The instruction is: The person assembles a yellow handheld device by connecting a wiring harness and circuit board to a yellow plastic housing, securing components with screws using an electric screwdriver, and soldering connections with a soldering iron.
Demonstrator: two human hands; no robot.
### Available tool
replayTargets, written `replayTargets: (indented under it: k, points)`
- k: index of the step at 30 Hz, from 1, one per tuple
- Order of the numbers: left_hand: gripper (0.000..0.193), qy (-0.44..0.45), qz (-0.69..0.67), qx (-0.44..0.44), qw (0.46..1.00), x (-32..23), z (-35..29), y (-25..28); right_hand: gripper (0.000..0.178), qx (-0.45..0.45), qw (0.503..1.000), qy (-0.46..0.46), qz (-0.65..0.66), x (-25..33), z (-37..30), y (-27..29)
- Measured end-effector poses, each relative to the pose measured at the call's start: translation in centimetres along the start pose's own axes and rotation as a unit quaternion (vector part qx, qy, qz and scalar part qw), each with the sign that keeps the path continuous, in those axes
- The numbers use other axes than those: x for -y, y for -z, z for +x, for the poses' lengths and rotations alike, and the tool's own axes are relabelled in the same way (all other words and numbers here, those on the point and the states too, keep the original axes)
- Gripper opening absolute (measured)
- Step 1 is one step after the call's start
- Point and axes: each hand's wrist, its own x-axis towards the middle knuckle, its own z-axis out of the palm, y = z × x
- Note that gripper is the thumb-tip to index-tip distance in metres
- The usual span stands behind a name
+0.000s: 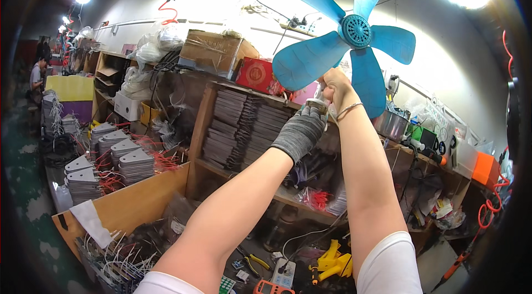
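Head view. Your gloved left hand (303, 130) and bare right hand (336, 84) are together, fingers curled round a pale fitting (318, 93); exact finger placement partly hidden. Fitting sits just below the blue fan (356, 31), a blade close by your right knuckles. My judgement: brace low with the left, make small turns from the right wrist, knuckles clear of blades, elbows soft.
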Motion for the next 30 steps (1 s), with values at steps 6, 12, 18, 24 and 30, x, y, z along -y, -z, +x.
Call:
replayTargets:
  k: [6, 12, 18, 24, 30]
  points:
    - [0.027, 0.035, -0.034, 0.197, 0.979, 0.6, 3.3, -0.4, 0.043, -0.024, 1.000, 0.012, 0.010, -0.3, 0.6, 0.0]
    - [0.041, 0.302, -0.164, 0.198, 0.918, 1.1, 6.6, -3.9, 0.050, 0.025, 0.994, 0.075, 0.077, 0.1, 0.0, -1.4]
    - [0.032, 0.007, 0.024, 0.319, 0.948, -4.6, 6.7, 1.6, 0.055, -0.107, 0.979, 0.119, -0.129, -1.1, -7.9, 3.1]
    - [0.031, 0.073, 0.080, 0.295, 0.949, -0.1, 5.0, 0.1, 0.045, -0.245, 0.833, 0.427, -0.253, 4.1, -19.6, 6.6]
    - [0.022, 0.074, 0.028, 0.257, 0.963, -1.1, 3.7, 1.3, 0.076, -0.056, 0.941, 0.159, -0.293, 2.2, -16.6, 8.4]
